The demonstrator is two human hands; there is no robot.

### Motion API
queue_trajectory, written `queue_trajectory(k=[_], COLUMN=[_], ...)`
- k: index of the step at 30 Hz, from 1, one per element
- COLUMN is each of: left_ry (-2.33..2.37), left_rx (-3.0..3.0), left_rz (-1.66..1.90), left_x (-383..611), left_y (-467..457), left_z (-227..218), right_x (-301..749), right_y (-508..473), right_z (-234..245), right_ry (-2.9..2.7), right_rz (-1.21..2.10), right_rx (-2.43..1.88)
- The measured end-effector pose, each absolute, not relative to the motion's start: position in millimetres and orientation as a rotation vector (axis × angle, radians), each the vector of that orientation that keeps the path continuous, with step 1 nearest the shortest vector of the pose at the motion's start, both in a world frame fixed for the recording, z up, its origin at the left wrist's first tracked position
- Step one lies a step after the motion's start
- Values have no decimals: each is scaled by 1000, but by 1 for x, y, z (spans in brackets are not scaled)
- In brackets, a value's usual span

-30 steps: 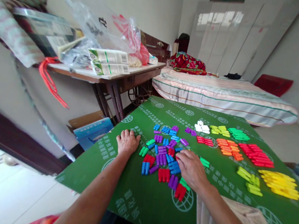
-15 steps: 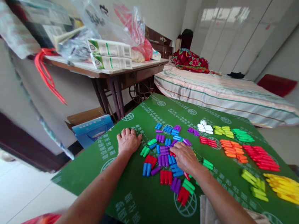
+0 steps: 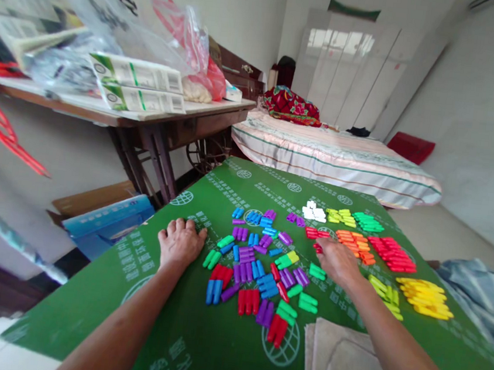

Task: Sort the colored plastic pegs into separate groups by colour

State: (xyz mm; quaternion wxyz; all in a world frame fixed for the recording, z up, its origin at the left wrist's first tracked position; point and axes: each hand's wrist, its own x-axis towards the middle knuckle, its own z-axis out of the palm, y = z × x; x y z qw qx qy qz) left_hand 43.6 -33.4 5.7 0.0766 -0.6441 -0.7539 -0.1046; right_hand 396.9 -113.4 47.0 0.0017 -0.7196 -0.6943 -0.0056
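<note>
My left hand rests palm down on the green board, its fingers slightly spread and nothing under them that I can see. Over the right part of the board, my right hand pinches a red plastic tube, shaped like a marker cap. Just beyond its fingertips lies a small row of red tubes. Between my hands is a mixed spread of purple tubes, blue tubes, green tubes and more red ones.
Sorted groups lie on the right: white tubes, orange tubes, a pink-red pile and yellow tubes. A folded beige cloth lies at the near edge. A cluttered sewing table stands left, a bed behind.
My right hand has moved right, from the mixed tubes to the red row, carrying a red tube. My left hand stays on the board. The view has turned right.
</note>
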Motion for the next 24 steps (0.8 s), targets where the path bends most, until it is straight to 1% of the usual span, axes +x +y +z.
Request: queue_trajectory(k=[3,12,24], left_ry=[-2266,-2269,-2262], left_rx=[-1923,-1920,-1927], left_rz=[-314,-288,-276], left_x=[45,45,45], left_y=[-34,-34,-34], left_z=[7,7,6], right_x=[425,459,458], right_y=[-106,-93,-93], right_z=[37,14,8], right_ry=[-2094,-2067,-2056], right_rz=[22,98,-16], right_rx=[-2377,-2305,-2262])
